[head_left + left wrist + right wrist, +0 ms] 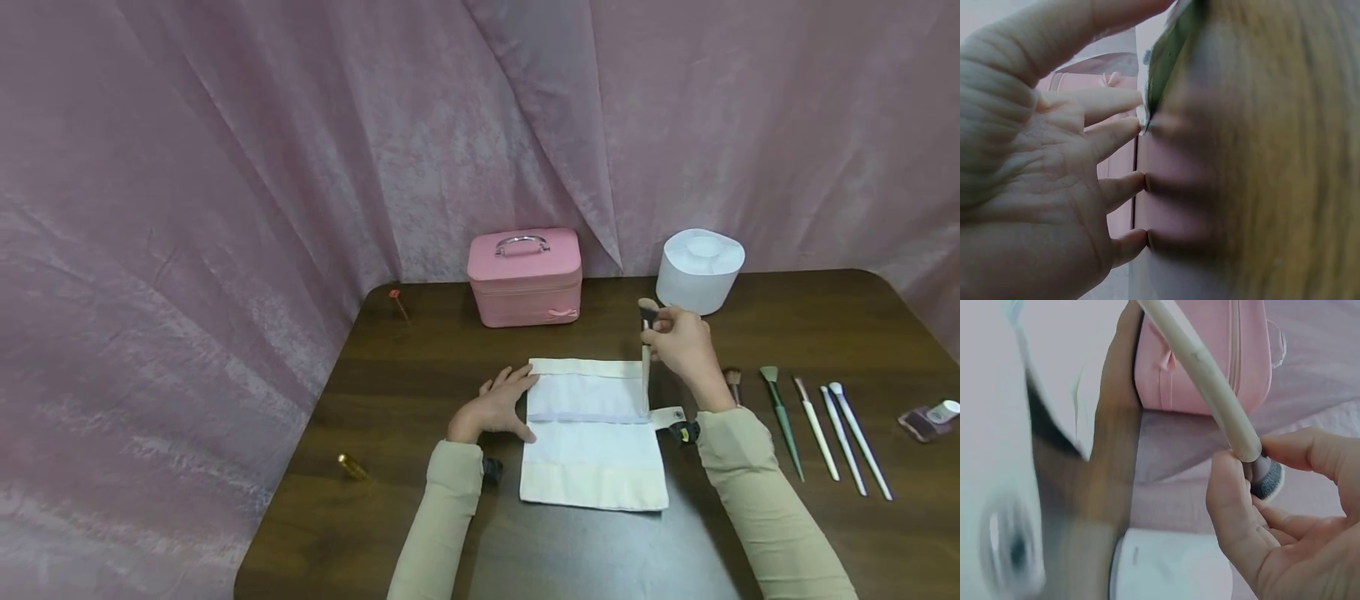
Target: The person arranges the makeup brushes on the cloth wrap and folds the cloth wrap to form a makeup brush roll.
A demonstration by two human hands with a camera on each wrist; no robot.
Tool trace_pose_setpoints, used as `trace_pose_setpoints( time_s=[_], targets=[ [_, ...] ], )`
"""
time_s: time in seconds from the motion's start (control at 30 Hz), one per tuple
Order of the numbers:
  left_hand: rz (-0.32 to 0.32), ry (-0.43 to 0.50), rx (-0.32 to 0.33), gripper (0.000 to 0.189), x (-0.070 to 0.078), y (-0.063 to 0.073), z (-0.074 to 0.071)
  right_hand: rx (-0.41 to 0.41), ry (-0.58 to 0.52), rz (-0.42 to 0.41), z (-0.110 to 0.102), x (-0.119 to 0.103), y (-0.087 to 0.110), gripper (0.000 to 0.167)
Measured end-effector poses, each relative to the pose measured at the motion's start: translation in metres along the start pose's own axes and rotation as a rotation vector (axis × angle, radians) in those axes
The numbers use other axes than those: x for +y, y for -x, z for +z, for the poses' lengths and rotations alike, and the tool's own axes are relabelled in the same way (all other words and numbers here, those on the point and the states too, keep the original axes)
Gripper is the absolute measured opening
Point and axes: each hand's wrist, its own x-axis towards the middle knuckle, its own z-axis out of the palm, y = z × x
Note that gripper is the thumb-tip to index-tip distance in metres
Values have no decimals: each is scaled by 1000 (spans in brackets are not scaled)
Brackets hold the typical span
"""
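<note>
A white cloth brush roll [592, 467] lies unfolded on the table, with a pocket band across its middle and a snap strap [667, 417] at its right side. My right hand [681, 342] pinches a makeup brush [1210, 381] near its ferrule, bristles up. The brush's pale handle points down at the roll's right edge; whether its tip is inside the pocket I cannot tell. My left hand [498, 407] has its fingers spread at the roll's left edge. In the left wrist view, the fingertips [1132, 187] touch the wooden table and the thumb lies over the cloth.
Several makeup brushes [783, 425] lie in a row to the right, one partly behind the right forearm. Behind stand a pink case [525, 287] and a white container [699, 275]. A gold tube [352, 467], a red-tipped stick [399, 305] and a small white-capped item [930, 419] lie further out.
</note>
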Motion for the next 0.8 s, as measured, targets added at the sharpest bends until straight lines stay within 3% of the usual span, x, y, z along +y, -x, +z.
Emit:
trace_pose_setpoints(
  time_s=[0.2, 0.8],
  targets=[
    [25, 0, 16, 94, 2, -1, 0, 7, -77, 45, 16, -3, -6, 48],
    [4, -9, 30, 114, 0, 0, 4, 31, -303, 103, 60, -22, -19, 45]
  ],
)
